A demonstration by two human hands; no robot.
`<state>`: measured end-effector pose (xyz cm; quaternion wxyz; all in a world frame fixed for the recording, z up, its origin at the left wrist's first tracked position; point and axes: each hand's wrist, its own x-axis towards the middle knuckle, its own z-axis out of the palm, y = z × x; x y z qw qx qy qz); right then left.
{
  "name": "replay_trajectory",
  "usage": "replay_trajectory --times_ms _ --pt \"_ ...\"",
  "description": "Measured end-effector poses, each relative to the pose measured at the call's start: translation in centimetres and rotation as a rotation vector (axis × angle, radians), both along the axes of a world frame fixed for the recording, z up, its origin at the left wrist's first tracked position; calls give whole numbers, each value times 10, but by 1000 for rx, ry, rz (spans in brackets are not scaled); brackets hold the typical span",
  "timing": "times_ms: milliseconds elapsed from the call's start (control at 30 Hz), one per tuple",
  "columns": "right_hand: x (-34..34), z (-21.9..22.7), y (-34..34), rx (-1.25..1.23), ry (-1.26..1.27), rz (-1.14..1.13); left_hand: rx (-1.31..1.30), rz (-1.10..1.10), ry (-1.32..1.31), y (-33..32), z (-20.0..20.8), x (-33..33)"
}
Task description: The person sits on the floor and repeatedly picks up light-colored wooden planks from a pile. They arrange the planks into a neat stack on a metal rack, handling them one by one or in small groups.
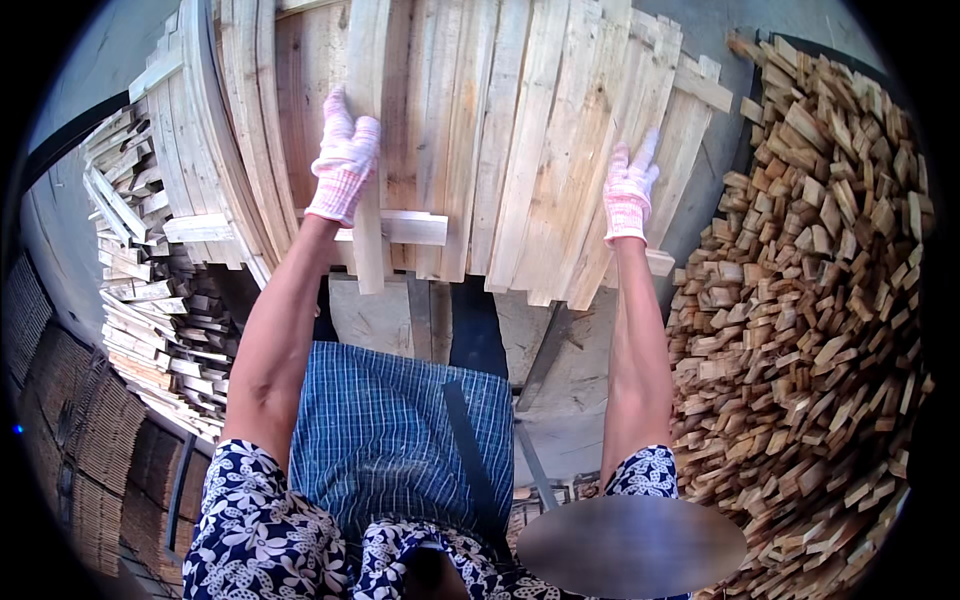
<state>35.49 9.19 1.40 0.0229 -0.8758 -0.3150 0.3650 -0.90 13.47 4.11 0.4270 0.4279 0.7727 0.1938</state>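
Note:
My left hand [345,165], in a pale pink-and-white knit glove, is closed over a narrow wooden slat [369,250]. The slat lies lengthwise over other boards, its near end sticking out past a short crosspiece [420,228]. One finger points away along the wood; the thumb is hidden. My right hand [630,190], gloved alike, rests on the slats [570,170] at the right with its fingers stretched out and nothing held. Between the hands, pale slats lie side by side with uneven near ends.
To the right rises a large heap of small wood offcuts [800,330]. Another pile of thin wood pieces [165,330] is on the left. Longer boards [190,130] stand beside the slats. A blue checked apron [400,430] covers my lap, and dark metal supports show below the slats.

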Motion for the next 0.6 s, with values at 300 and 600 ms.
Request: replay_trajectory --times_ms 300,600 --pt "36 37 -18 373 -24 375 -9 -307 -190 -49 31 173" --pt "129 -14 -21 350 246 -41 178 -686 -107 -70 51 204"
